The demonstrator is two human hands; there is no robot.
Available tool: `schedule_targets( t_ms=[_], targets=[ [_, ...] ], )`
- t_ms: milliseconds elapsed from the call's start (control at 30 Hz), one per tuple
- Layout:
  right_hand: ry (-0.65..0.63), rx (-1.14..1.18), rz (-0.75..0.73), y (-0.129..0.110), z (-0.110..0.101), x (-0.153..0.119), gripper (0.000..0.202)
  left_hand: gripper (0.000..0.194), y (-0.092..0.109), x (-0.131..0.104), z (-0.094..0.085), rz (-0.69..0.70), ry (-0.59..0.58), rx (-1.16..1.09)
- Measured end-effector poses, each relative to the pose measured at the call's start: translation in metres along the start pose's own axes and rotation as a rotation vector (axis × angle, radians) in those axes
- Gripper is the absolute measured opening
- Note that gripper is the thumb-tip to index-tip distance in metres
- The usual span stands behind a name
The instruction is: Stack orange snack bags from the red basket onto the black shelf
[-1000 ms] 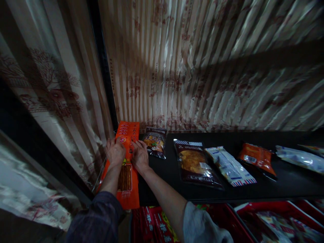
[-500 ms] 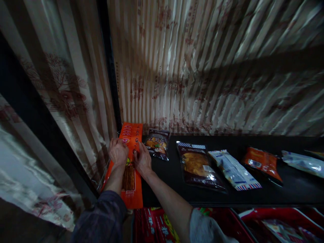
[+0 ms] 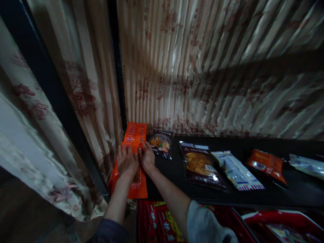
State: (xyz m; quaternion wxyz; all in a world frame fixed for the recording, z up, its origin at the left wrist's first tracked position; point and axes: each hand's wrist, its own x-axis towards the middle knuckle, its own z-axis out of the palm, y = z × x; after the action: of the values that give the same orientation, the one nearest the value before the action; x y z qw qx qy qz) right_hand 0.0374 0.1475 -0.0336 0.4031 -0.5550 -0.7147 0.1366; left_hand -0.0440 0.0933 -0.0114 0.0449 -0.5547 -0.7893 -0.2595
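Observation:
Long orange snack packets (image 3: 136, 135) lie stacked at the left end of the black shelf, the top one with a window showing brown strips. My left hand (image 3: 128, 162) rests flat on the top packet, fingers stretched forward, covering part of the window. Beside it, my right hand (image 3: 147, 158) has its fingers curled at the packet's right edge, thumb toward the left hand. Just behind my right hand, a dark packet of potato slices (image 3: 162, 143) lies on the shelf.
On the black shelf (image 3: 172, 182) lie a brown snack bag (image 3: 199, 165), a white-and-blue packet (image 3: 236, 170), an orange bag (image 3: 267, 165) and a pale packet (image 3: 307, 164). Red packets (image 3: 162, 222) fill a crate below. A dark post (image 3: 117, 67) and striped curtain (image 3: 202, 84) stand behind.
My left hand has flattened, its fingers now stretched over the orange packet instead of curled at its left side. My right hand stays by the right edge. The whole view has shifted slightly.

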Motion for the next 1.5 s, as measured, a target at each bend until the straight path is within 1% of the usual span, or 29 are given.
schedule_targets(
  t_ms=[67,133,267,400,467,567,667,833,967,1100,1333,1500],
  targets=[
    [0.005,-0.001,-0.013,-0.002,-0.003,-0.001,0.040,0.048,-0.002,-0.004,0.003,-0.001,-0.024,0.003],
    [0.008,-0.013,-0.009,-0.004,-0.005,-0.001,0.040,0.048,-0.005,-0.003,0.005,0.001,-0.024,0.017],
    [0.007,-0.039,0.031,-0.010,-0.008,-0.002,0.041,0.046,-0.012,0.003,0.008,0.028,0.038,0.050],
    [0.022,-0.028,0.048,-0.011,-0.006,-0.003,0.045,0.041,-0.018,0.004,0.015,0.065,0.121,0.059],
    [0.038,-0.030,0.048,-0.010,-0.004,-0.003,0.046,0.041,-0.019,0.004,0.016,0.066,0.130,0.060],
    [0.059,-0.034,0.058,-0.009,-0.004,-0.002,0.044,0.042,-0.020,0.005,0.017,0.050,0.111,0.046],
    [0.047,-0.024,0.074,-0.009,-0.007,0.000,0.043,0.043,-0.021,0.007,0.017,0.043,0.104,0.023],
    [0.036,0.020,0.040,-0.011,-0.014,0.000,0.048,0.043,-0.024,0.008,0.020,0.023,0.166,-0.004],
    [0.016,0.003,0.060,-0.014,-0.015,-0.002,0.043,0.039,-0.022,0.007,0.017,0.024,0.195,-0.005],
    [-0.013,-0.031,0.104,-0.017,-0.014,-0.004,0.041,0.037,-0.020,0.006,0.014,0.027,0.185,-0.013],
    [-0.060,-0.067,0.091,-0.018,-0.019,-0.005,0.040,0.039,-0.018,0.004,0.012,-0.013,0.251,0.006],
    [-0.054,-0.034,0.073,-0.015,-0.019,-0.004,0.037,0.038,-0.017,0.004,0.009,-0.057,0.215,-0.027]
  ],
)
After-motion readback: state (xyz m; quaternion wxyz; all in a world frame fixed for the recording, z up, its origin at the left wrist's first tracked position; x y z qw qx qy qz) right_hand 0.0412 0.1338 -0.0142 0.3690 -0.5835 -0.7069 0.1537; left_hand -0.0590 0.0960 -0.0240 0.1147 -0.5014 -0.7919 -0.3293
